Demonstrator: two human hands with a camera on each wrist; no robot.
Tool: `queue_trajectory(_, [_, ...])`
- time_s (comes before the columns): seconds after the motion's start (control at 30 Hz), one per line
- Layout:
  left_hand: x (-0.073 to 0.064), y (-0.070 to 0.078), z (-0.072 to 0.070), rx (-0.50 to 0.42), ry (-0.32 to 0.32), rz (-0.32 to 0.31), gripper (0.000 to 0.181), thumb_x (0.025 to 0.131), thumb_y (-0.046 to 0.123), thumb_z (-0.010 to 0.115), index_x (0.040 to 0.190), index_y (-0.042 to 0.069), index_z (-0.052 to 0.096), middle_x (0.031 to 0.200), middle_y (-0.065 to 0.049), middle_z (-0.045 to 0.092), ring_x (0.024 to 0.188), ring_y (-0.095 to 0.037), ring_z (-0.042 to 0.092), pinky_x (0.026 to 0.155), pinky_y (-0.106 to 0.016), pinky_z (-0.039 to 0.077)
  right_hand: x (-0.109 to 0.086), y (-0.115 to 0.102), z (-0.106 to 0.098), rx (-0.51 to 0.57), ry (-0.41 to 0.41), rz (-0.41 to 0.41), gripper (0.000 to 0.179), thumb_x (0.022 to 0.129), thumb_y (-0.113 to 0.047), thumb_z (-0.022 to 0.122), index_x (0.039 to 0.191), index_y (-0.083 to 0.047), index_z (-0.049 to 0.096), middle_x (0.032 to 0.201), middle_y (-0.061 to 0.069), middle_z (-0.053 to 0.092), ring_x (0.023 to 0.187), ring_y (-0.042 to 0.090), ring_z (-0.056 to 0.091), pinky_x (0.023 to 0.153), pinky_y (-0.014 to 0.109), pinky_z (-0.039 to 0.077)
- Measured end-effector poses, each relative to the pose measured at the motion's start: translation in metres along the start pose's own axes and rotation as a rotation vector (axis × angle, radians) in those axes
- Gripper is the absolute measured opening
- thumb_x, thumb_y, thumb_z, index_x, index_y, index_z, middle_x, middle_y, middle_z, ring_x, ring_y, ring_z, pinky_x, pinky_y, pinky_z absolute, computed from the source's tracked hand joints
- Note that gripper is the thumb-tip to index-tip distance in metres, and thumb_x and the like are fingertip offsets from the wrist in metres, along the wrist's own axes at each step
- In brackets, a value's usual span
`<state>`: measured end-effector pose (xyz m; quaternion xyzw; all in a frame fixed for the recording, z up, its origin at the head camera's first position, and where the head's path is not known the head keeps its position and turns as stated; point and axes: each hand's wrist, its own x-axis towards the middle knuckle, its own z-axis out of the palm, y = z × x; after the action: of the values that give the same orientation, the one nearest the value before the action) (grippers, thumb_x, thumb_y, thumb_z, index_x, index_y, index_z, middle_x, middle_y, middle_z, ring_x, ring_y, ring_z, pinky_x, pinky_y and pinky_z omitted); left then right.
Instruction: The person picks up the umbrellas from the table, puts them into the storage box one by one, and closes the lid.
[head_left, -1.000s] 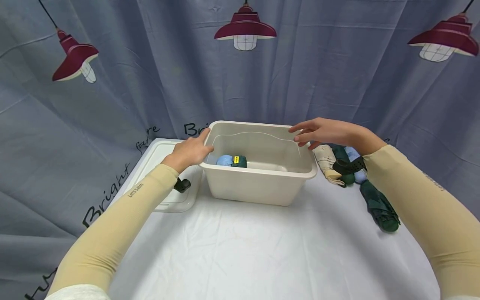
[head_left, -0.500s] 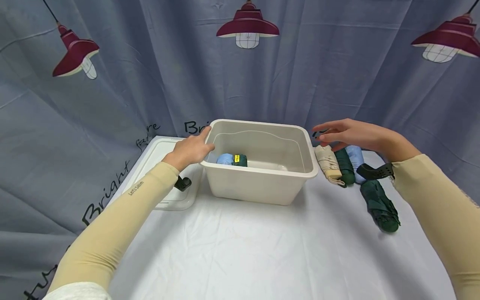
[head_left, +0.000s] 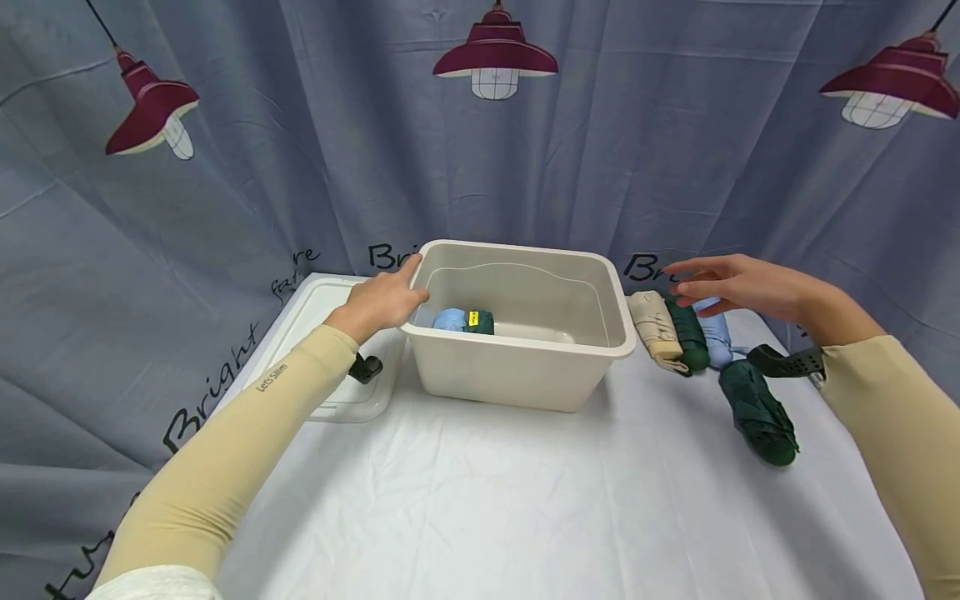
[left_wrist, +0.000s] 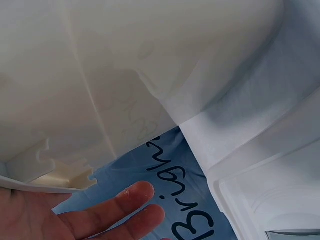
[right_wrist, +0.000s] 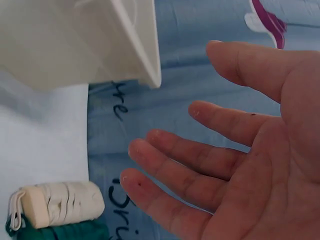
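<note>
A cream plastic storage bin point(head_left: 517, 371) stands on the table; inside its left end lie a light blue roll point(head_left: 450, 320) and a dark green roll point(head_left: 480, 322) with a yellow tag. My left hand point(head_left: 381, 302) rests on the bin's left rim, its thumb over the edge; in the left wrist view two fingers point(left_wrist: 125, 200) extend loosely outside the wall. Nothing is in my right hand point(head_left: 738, 287), held with spread fingers above several rolled cloth bundles right of the bin: a cream roll point(head_left: 654, 323), a green roll point(head_left: 688, 335) and a blue roll point(head_left: 716, 337).
Nearer the front right, another dark green roll point(head_left: 759, 414) lies at an angle. A white lid point(head_left: 348, 404) lies flat left of the bin, partly under my left arm. White cloth point(head_left: 517, 500) covers the table, and a blue-grey curtain point(head_left: 637, 150) hangs behind.
My right hand has moved right, from the bin's far right corner to above the rolls. My left hand has stayed on the rim, and the bin has kept its place.
</note>
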<state>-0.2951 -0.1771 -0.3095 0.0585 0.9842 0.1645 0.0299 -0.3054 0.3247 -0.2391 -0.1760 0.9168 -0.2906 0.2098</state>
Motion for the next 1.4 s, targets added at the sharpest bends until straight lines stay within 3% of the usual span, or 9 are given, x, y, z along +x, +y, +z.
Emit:
queue_trajectory(0.53, [0.0, 0.001, 0.0, -0.006, -0.004, 0.005, 0.073, 0.098, 0.046, 0.039, 0.163, 0.029, 0.01, 0.126, -0.015, 0.066, 0.103, -0.031, 0.065, 0.082, -0.054, 0.049, -0.012, 0.052, -0.003, 0.026, 0.002, 0.02, 0.064, 0.107, -0.032, 0.048, 0.158, -0.002, 0.023, 0.154, 0.032, 0.037, 0.133, 0.042, 0.05, 0.096, 0.052, 0.052])
queue_trajectory(0.63, [0.0, 0.0, 0.0, -0.006, 0.004, 0.008, 0.073, 0.097, 0.046, 0.04, 0.162, 0.03, 0.011, 0.124, -0.015, 0.066, 0.102, -0.031, 0.065, 0.081, -0.054, 0.049, -0.013, 0.059, -0.003, 0.028, 0.009, 0.025, 0.064, 0.106, -0.032, 0.049, 0.158, -0.003, 0.024, 0.153, 0.032, 0.038, 0.129, 0.03, 0.056, 0.095, 0.049, 0.054])
queue_trajectory(0.83, [-0.001, 0.0, 0.0, -0.011, 0.014, 0.015, 0.072, 0.097, 0.046, 0.04, 0.162, 0.03, 0.013, 0.123, -0.014, 0.067, 0.103, -0.032, 0.065, 0.082, -0.055, 0.048, -0.016, 0.075, -0.001, 0.057, -0.001, 0.036, 0.065, 0.106, -0.029, 0.05, 0.158, -0.001, 0.023, 0.155, 0.033, 0.034, 0.109, -0.011, 0.056, 0.096, 0.05, 0.052])
queue_trajectory(1.07, [-0.001, 0.0, 0.0, -0.022, 0.003, 0.009, 0.073, 0.097, 0.046, 0.04, 0.162, 0.03, 0.012, 0.127, -0.014, 0.066, 0.105, -0.032, 0.065, 0.083, -0.055, 0.048, -0.017, 0.097, 0.003, 0.07, -0.007, 0.038, 0.065, 0.107, -0.029, 0.047, 0.157, 0.002, 0.02, 0.157, 0.035, 0.028, 0.102, -0.023, 0.048, 0.1, 0.058, 0.048])
queue_trajectory(1.17, [-0.001, 0.0, 0.0, -0.022, 0.0, 0.007, 0.073, 0.098, 0.047, 0.04, 0.163, 0.03, 0.011, 0.129, -0.014, 0.065, 0.108, -0.032, 0.065, 0.085, -0.056, 0.048, -0.019, 0.106, 0.005, 0.056, -0.001, 0.055, 0.065, 0.107, -0.031, 0.046, 0.158, 0.002, 0.02, 0.157, 0.036, 0.027, 0.109, -0.014, 0.053, 0.1, 0.059, 0.047])
queue_trajectory(1.27, [-0.001, 0.0, 0.0, -0.023, -0.001, 0.005, 0.074, 0.098, 0.047, 0.04, 0.163, 0.03, 0.01, 0.13, -0.015, 0.065, 0.109, -0.032, 0.064, 0.085, -0.056, 0.048, -0.02, 0.115, 0.007, 0.042, 0.006, 0.073, 0.067, 0.107, -0.034, 0.045, 0.159, 0.0, 0.019, 0.156, 0.037, 0.026, 0.126, 0.017, 0.057, 0.101, 0.061, 0.045])
queue_trajectory(1.33, [-0.001, 0.0, 0.0, -0.024, 0.0, 0.005, 0.073, 0.098, 0.047, 0.04, 0.163, 0.03, 0.01, 0.13, -0.015, 0.065, 0.109, -0.033, 0.065, 0.085, -0.056, 0.048, -0.02, 0.121, 0.009, 0.034, 0.007, 0.089, 0.067, 0.107, -0.035, 0.044, 0.159, 0.0, 0.018, 0.156, 0.038, 0.026, 0.133, 0.04, 0.05, 0.101, 0.062, 0.045])
queue_trajectory(1.4, [-0.001, 0.0, 0.0, -0.023, 0.001, 0.005, 0.073, 0.098, 0.047, 0.04, 0.162, 0.03, 0.011, 0.13, -0.015, 0.065, 0.108, -0.033, 0.065, 0.084, -0.056, 0.048, -0.021, 0.127, 0.012, 0.029, 0.005, 0.1, 0.069, 0.108, -0.036, 0.043, 0.159, 0.0, 0.016, 0.155, 0.039, 0.026, 0.136, 0.051, 0.042, 0.102, 0.062, 0.044])
